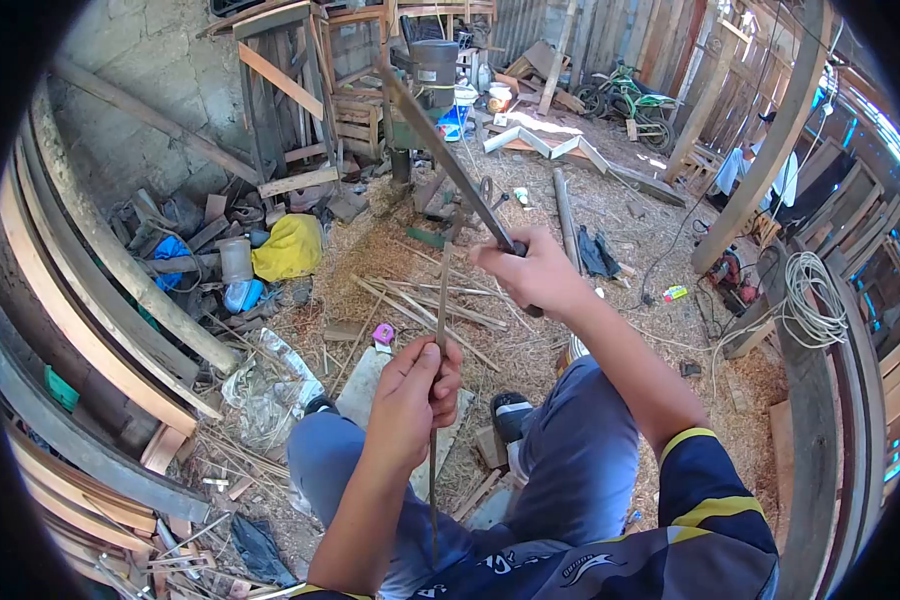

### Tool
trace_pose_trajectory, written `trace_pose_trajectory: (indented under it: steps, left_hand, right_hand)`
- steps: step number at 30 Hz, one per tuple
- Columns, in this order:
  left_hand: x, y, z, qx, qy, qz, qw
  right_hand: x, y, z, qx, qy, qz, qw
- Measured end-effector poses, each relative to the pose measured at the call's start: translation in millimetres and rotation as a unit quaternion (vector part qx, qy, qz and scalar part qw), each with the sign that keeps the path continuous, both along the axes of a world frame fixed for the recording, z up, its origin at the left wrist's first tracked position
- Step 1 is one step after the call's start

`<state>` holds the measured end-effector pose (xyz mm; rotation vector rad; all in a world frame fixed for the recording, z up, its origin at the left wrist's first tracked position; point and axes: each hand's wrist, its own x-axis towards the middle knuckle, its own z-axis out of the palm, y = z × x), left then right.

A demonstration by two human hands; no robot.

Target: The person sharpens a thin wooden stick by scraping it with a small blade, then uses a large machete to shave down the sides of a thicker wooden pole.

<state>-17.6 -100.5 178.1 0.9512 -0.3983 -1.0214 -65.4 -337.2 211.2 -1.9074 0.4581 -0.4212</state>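
Observation:
My right hand (pixel 538 272) is wrapped round the black handle of a machete (pixel 450 165). Its long dark blade slants up and to the left, away from me. Lower and to the left, my left hand (pixel 417 390) grips a thin wooden strip (pixel 442 310) between thumb and fingers. The strip stands nearly upright, its top end close below the blade and its lower end hanging between my legs. Beyond the left hand, several loose wooden strips (pixel 450 300) lie on the shavings-covered ground.
A pink tape measure (pixel 383 334) lies near my left foot. To the left are a yellow cloth (pixel 288 248) and curved planks (pixel 80 310). On the right stand a wooden post (pixel 770 140) and a coiled cable (pixel 813 300). A green bike (pixel 635 100) is at the back.

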Motion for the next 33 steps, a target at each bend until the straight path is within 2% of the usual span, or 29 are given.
trace_pose_trajectory:
  steps: [3,13,16,19,22,24,26,27,33]
  left_hand:
    - [-2.0,-2.3,-0.7,-0.004,-0.017,-0.014,1.000]
    - [-8.2,-13.8,-4.7,0.006,-0.027,0.007,1.000]
    - [-11.2,-16.4,-7.0,0.011,-0.053,0.056,0.997]
    - [-8.1,-13.6,-6.9,-0.004,-0.069,0.106,0.992]
    - [-3.8,-9.7,-6.2,-0.011,-0.072,0.111,0.991]
    - [-6.5,-10.4,-3.8,-0.001,-0.080,0.116,0.990]
    - [-10.2,-11.4,-1.7,0.014,-0.104,0.121,0.987]
    - [-11.5,-11.6,-1.1,0.022,-0.116,0.123,0.985]
    - [-15.4,-13.4,-3.6,0.026,-0.128,0.138,0.982]
  right_hand:
    - [-5.0,8.8,12.3,0.206,-0.036,0.072,0.975]
    - [-3.7,11.7,9.3,0.259,-0.096,0.092,0.957]
    - [-2.4,10.4,5.0,0.205,-0.089,0.079,0.971]
    - [0.3,-7.7,-16.6,0.148,-0.135,0.119,0.972]
    - [-6.2,-13.3,-15.8,0.045,-0.159,0.158,0.973]
    - [-5.3,-7.3,-18.8,-0.106,-0.142,0.105,0.979]
    - [-9.1,1.5,-12.9,-0.293,-0.118,0.071,0.946]
    - [-9.7,7.7,-11.6,-0.339,-0.132,0.052,0.930]
    - [-9.0,11.5,-13.6,-0.492,-0.163,0.073,0.852]
